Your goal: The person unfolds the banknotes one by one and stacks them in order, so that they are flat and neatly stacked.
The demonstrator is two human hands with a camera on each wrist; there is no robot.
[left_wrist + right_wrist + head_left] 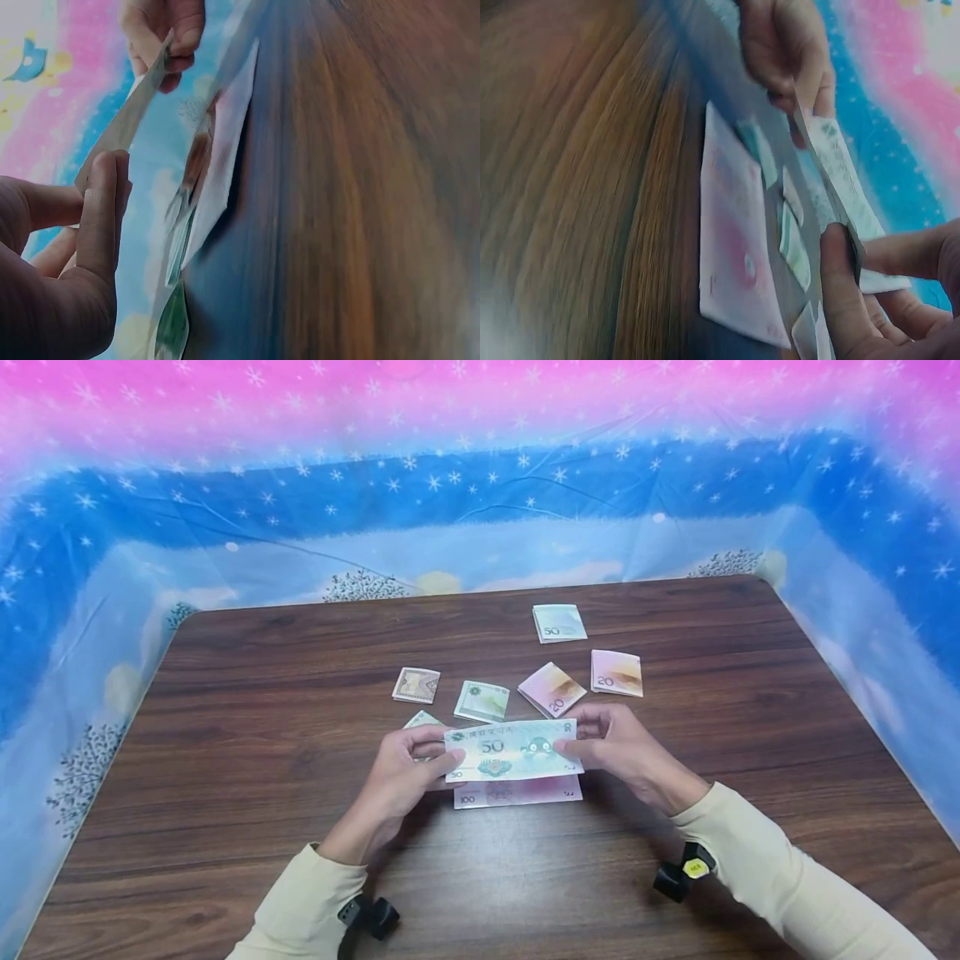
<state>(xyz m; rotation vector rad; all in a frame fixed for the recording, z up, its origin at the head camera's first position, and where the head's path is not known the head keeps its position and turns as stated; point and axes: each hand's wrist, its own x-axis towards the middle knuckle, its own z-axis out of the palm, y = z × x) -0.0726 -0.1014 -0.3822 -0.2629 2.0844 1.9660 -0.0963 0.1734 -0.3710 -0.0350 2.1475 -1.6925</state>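
A green 50 banknote [513, 760] is held spread between both hands above the table. My left hand [397, 772] pinches its left end, thumb on the near face. Its right end is pinched by my right hand [630, 752]. In the left wrist view the banknote [127, 124] appears nearly edge-on, raised off the wood. Beyond its edge in the right wrist view shows a pale green sheet [847, 169]; I cannot tell whether it is the same note. Under the held note, a pink 100 banknote [517, 795] lies flat, partly covered from the head camera.
Folded notes lie beyond the hands on the brown table [225, 760]: a brown one [417, 685], a green one [482, 701], two pink 20 notes [552, 689] and a 50 note [559, 623] farthest back. Another green note [422, 719] is partly behind my left hand. Patterned cloth [480, 485] surrounds the table.
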